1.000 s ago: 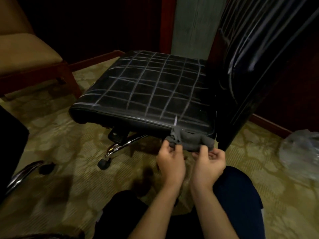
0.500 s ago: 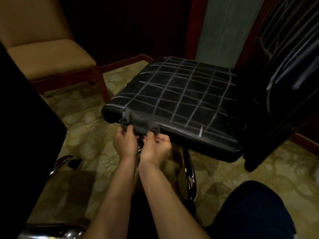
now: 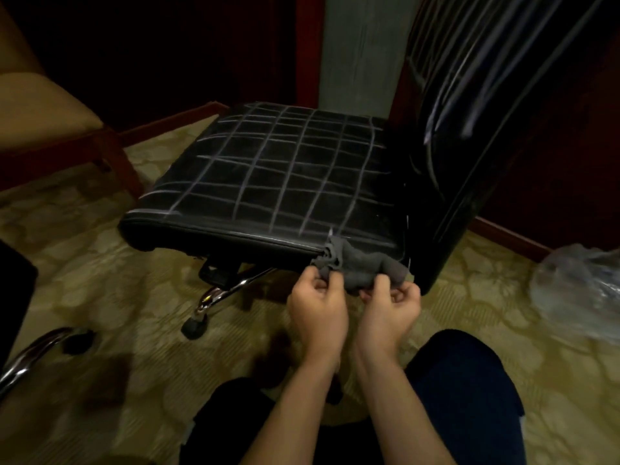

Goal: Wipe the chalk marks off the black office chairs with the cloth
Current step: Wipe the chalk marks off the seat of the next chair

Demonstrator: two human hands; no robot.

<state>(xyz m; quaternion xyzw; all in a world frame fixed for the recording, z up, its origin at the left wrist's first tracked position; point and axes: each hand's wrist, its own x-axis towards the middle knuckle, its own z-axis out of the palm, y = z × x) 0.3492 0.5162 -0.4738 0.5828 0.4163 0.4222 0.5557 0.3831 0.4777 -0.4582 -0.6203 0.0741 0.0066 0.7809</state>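
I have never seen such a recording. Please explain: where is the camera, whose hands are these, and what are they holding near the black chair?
The camera sits on a person's head and looks down, so the arms belong to that person. The left hand and right hand both grip a grey cloth at the front edge of a black office chair. White chalk lines form a grid over the seat and streak the backrest. Around it: a patterned carpet, a tan chair on the left, and a plastic bag on the right.

Black chair seat (image 3: 285, 176) with white chalk grid (image 3: 268, 169), grey cloth (image 3: 362, 268), olive floral-patterned carpet (image 3: 100, 280), tan chair (image 3: 40, 109)
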